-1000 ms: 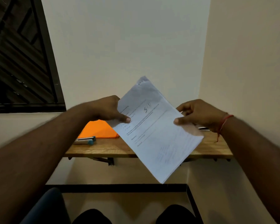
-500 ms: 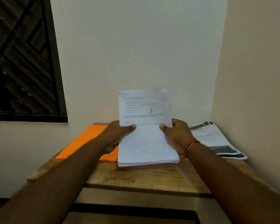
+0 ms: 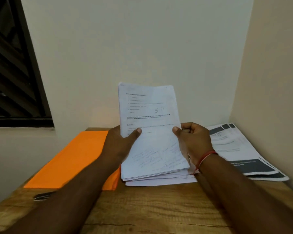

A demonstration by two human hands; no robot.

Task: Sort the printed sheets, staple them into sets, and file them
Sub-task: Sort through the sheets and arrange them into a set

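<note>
Only container in view is the orange folder [image 3: 71,157]: it lies flat and closed on the left part of the wooden desk [image 3: 159,210], w/ its right edge tucked just under the held paper. Its side edge looks thick, but what's inside can't be seen.

Both hands grip the stack of printed sheets [image 3: 149,108] at mid-desk, in front of the wall [image 3: 142,39]. The left hand [image 3: 120,144] holds the left edge, thumb pressed on the front page and the other fingers hidden behind. The right hand [image 3: 193,141] holds the right edge the same way, thumb on the front, fingers curled round the back. Neither hand is spread wide; both pinch the paper.

The stack stands tilted, top half raised toward the wall, bottom end down at the desk, where the lowest sheets splay out unevenly. The top page has typed bullet lines, a handwritten mark approx. mid-page and faint handwriting lower down; text is too small to read.

A red thread [image 3: 205,157] circles the right wrist. To the right, near the corner, overlapping printed booklets [image 3: 243,149] w/ dark bands lie flat on the desk, apart from the held stack. By the left forearm sits a small dark shiny object [image 3: 42,195], blurred and partly hidden, so can't tell what it is. A dark window grille [image 3: 10,65] fills the upper left
</note>
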